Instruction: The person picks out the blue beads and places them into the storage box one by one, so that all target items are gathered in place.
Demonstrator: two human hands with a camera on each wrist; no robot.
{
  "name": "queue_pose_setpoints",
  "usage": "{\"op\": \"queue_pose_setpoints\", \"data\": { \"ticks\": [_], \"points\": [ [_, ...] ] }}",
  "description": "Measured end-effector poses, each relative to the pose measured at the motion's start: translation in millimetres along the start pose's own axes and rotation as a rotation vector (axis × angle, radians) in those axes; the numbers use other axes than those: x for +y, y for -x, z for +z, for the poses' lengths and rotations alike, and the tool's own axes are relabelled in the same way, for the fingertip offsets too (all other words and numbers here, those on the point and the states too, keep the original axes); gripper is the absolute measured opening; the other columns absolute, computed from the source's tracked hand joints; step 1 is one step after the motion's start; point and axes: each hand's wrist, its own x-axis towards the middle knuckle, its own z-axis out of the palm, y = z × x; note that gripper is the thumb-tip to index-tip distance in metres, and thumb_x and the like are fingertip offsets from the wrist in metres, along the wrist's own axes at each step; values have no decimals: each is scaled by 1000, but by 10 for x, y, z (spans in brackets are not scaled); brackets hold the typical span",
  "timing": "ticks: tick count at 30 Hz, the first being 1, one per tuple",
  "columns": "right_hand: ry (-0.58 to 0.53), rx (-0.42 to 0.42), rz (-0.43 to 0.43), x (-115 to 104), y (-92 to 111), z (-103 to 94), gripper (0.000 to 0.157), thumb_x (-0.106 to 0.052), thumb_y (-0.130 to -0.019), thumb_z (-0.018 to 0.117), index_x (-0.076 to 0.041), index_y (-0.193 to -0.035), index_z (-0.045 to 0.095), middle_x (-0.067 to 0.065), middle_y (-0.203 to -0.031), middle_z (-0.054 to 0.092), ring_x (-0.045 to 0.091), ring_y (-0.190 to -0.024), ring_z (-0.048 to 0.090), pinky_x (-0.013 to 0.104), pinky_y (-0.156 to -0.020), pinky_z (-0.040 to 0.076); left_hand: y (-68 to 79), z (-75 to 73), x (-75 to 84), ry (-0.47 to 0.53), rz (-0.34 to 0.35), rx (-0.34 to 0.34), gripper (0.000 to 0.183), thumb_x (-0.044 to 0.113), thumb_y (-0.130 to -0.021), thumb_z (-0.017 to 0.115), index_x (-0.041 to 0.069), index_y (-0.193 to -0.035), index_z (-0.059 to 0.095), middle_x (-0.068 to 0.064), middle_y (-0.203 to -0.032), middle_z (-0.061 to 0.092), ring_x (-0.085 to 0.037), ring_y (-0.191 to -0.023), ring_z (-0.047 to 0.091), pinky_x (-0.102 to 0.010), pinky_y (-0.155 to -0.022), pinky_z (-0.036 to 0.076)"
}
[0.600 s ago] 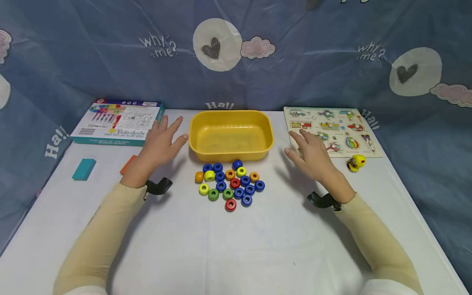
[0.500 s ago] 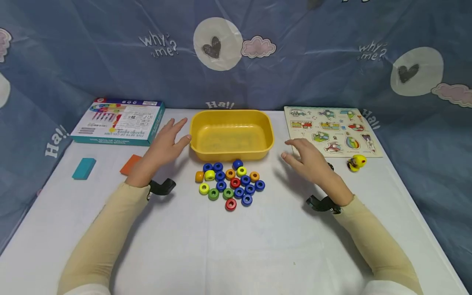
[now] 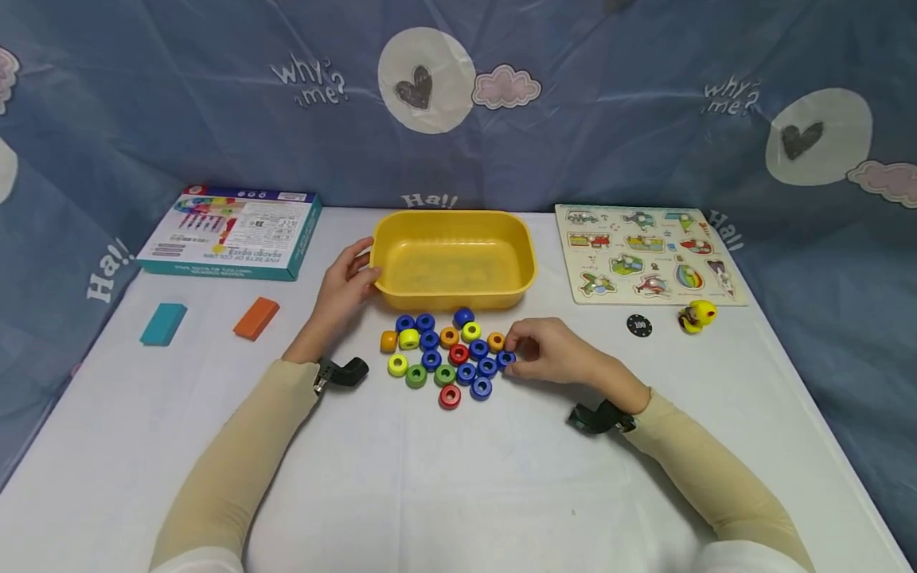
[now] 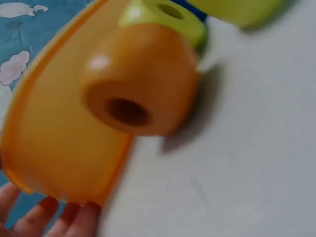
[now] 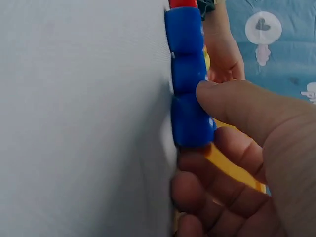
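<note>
In the head view, several blue, yellow, orange, green and red beads lie grouped on the white table. My right hand is at the group's right edge, thumb and forefinger curled about a blue bead. The right wrist view shows that blue bead between thumb and forefinger, beside other blue beads. My left hand holds the left end of a yellow plastic basin; in the left wrist view its fingertips meet the basin's wall. An orange bead looms close to that camera.
A boxed set lies back left, with a teal block and an orange block before it. At the back right are a picture puzzle board, a black chip and a yellow duck figure. A printed curtain hangs behind.
My left hand has moved right onto the basin's left end. My right hand has come left and down from beside the puzzle board to the blue bead, uncovering the black chip.
</note>
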Motion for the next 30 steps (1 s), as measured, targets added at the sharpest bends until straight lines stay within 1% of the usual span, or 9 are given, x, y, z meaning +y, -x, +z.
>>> {"op": "queue_pose_setpoints", "data": {
  "ticks": [5,7,10,14,17,20,24,27,30],
  "points": [
    [17,-34,-13,-21,-3,8,18,-16,-77,78,-16,-91,66,-6,-83,64,9,-72,54,19,-61,50,36,12,-103,10,33,20,51,27,-101,50,31,-149,36,-5,-150,44,-21,-129,51,-29,-100,54],
    [18,-38,0,-59,-14,-57,17,-14,-77,77,-17,-90,66,-7,-82,64,9,-71,55,20,-61,50,45,18,-124,6,51,22,49,28,-101,50,31,-149,38,-4,-150,43,-21,-129,50,-29,-100,54],
    [8,9,-20,-150,-70,-250,16,-11,-76,76,-15,-90,67,-6,-82,66,11,-70,57,22,-59,53,50,37,-145,2,67,27,47,29,-101,50,30,-147,40,-3,-151,42,-21,-130,50,-28,-101,53],
    [-2,118,-79,-297,-323,-537,15,-9,-78,76,-9,-92,68,2,-86,69,12,-68,60,25,-59,56,53,46,-139,1,83,27,47,30,-101,50,30,-147,40,-4,-151,42,-22,-130,50,-26,-100,53],
    [17,131,-77,-386,-651,-617,18,-11,-81,75,-6,-98,68,7,-93,71,14,-68,61,25,-62,56,59,37,-121,3,91,32,47,30,-102,50,30,-148,40,-5,-151,42,-23,-129,51,-26,-100,53],
    [53,78,-29,-425,-1007,-543,24,-14,-84,74,-6,-106,68,9,-101,71,18,-73,62,27,-69,57,62,34,-130,2,88,37,47,31,-102,50,31,-148,40,-3,-152,41,-23,-131,49,-29,-102,52],
    [57,-39,54,-440,-1405,-313,29,-20,-87,72,-8,-113,68,6,-107,71,18,-86,64,27,-81,58,68,32,-153,4,85,43,46,31,-101,50,32,-147,41,-1,-152,41,-21,-131,49,-28,-101,52],
    [26,-101,104,-445,-1606,-144,28,-21,-88,71,-9,-114,68,4,-107,70,16,-93,63,26,-87,58,70,30,-161,9,102,52,45,28,-101,51,30,-146,43,-2,-150,43,-22,-129,51,-27,-98,54],
    [16,-141,149,-465,-1734,-25,26,-18,-89,71,-10,-113,68,3,-106,70,16,-94,63,25,-87,57,77,31,-163,3,118,65,45,26,-100,52,29,-144,45,-3,-147,46,-22,-125,55,-24,-94,56]
  ]
}}
